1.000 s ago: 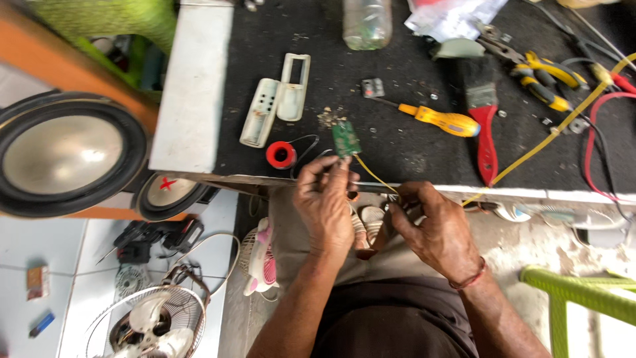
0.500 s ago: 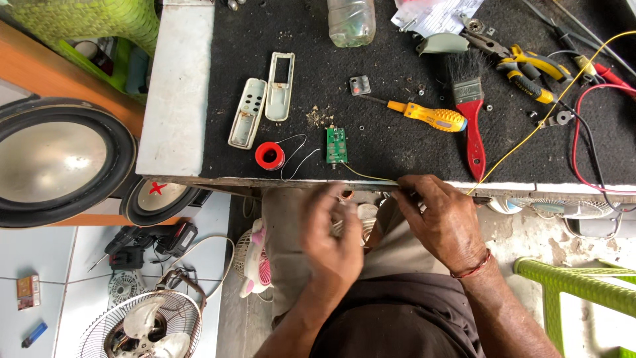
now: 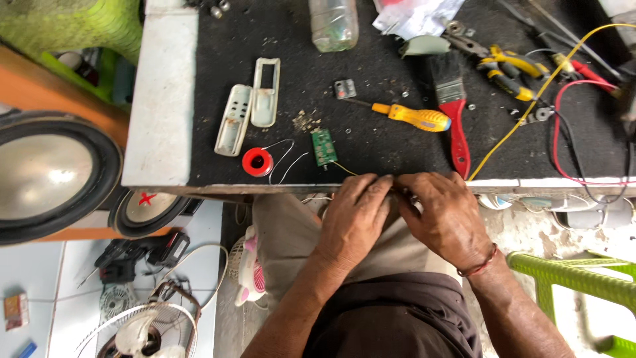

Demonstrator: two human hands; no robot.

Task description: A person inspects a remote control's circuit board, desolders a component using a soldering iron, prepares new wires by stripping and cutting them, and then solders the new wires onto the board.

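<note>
Head view: both hands meet at the worktop's (image 3: 159,99) six o'clock edge, left hand (image 3: 354,215) and right hand (image 3: 444,219) pinched fingertip to fingertip on something too small to identify. Small green circuit board (image 3: 324,146) lies just beyond at eleven o'clock, red solder spool (image 3: 257,162) beside it, yellow-handled screwdriver (image 3: 411,117) at twelve.

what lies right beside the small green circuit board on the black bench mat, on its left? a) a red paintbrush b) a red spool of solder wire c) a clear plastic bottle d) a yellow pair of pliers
b: the round red spool of solder wire sits just left of the small green circuit board, while brush, pliers and bottle lie farther off.
</note>
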